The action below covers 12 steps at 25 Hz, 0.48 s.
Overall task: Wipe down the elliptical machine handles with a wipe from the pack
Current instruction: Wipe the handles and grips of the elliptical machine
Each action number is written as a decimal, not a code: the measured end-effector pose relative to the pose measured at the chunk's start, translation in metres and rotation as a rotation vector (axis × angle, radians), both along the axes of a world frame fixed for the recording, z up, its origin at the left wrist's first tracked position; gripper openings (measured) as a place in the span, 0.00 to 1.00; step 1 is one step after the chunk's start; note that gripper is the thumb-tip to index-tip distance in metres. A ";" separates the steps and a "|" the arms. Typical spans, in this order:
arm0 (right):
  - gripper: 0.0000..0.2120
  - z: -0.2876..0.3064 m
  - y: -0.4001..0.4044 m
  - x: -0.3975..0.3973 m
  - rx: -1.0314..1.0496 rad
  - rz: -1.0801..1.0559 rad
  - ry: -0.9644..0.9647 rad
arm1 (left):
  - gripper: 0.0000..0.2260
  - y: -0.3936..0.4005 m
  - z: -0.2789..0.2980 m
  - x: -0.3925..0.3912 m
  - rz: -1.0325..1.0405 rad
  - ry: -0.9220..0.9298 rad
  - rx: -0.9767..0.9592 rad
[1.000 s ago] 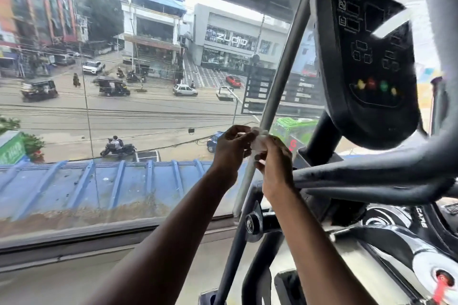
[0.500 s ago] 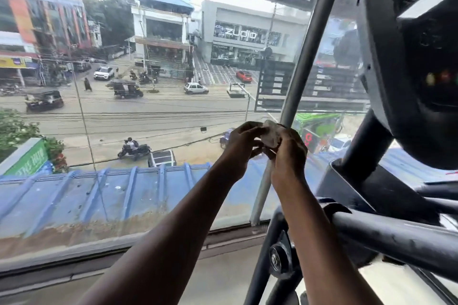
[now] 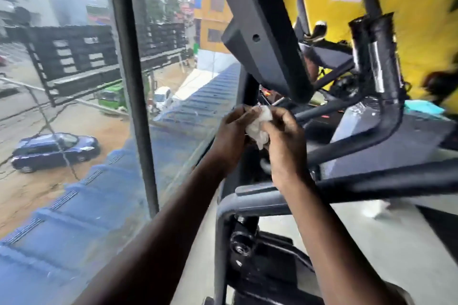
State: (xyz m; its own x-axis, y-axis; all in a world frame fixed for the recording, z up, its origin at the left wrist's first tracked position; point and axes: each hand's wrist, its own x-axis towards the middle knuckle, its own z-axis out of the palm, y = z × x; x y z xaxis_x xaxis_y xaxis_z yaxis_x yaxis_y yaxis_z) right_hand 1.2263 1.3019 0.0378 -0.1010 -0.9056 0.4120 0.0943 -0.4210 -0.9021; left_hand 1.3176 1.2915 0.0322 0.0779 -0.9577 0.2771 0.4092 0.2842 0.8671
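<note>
Both hands meet in front of the elliptical machine's black frame, with a crumpled white wipe held between them. The left hand curls its fingers around the wipe's left side, and the right hand pinches its right side with thumb and fingers bent over it, so the two hands are pressed close together on the cloth. The wipe sits just below the machine's console, whose dark underside slants overhead. To the right of the wipe, a curved black handle rises upright, wrapped with tape in places, well apart from the hands. Below the wipe, a grey rounded frame bar runs across under the right forearm. To the left of the wipe stands a black window post, and beyond the glass a blue car is on the street. Behind the handle is a yellow wall. The picture is blurred.
</note>
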 end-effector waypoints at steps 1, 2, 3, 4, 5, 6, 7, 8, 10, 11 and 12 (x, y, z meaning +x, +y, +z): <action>0.12 0.003 0.005 -0.017 -0.045 -0.087 0.074 | 0.09 -0.003 0.005 -0.016 -0.058 0.022 -0.005; 0.12 0.008 0.010 -0.031 -0.082 -0.159 0.152 | 0.10 -0.004 0.008 -0.030 -0.094 0.032 -0.013; 0.12 0.014 0.018 -0.046 -0.111 -0.236 0.222 | 0.10 -0.003 0.012 -0.046 -0.151 0.047 -0.025; 0.12 0.019 0.025 -0.059 -0.127 -0.306 0.275 | 0.11 0.000 0.015 -0.059 -0.212 0.052 -0.034; 0.11 0.024 0.031 -0.070 -0.141 -0.355 0.307 | 0.12 0.003 0.019 -0.070 -0.279 0.052 -0.036; 0.09 0.029 0.036 -0.079 -0.152 -0.397 0.350 | 0.14 0.005 0.021 -0.080 -0.338 0.038 -0.034; 0.09 0.031 0.041 -0.086 -0.168 -0.435 0.405 | 0.16 0.007 0.022 -0.088 -0.377 0.015 -0.030; 0.09 0.033 0.047 -0.091 -0.192 -0.474 0.461 | 0.19 0.006 0.022 -0.095 -0.404 -0.030 -0.040; 0.10 0.035 0.058 -0.099 -0.254 -0.541 0.546 | 0.24 0.005 0.023 -0.107 -0.475 -0.099 -0.051; 0.11 0.035 0.063 -0.103 -0.277 -0.580 0.585 | 0.25 0.004 0.022 -0.112 -0.520 -0.133 -0.030; 0.11 0.035 0.069 -0.106 -0.304 -0.630 0.631 | 0.25 0.000 0.018 -0.116 -0.566 -0.176 0.000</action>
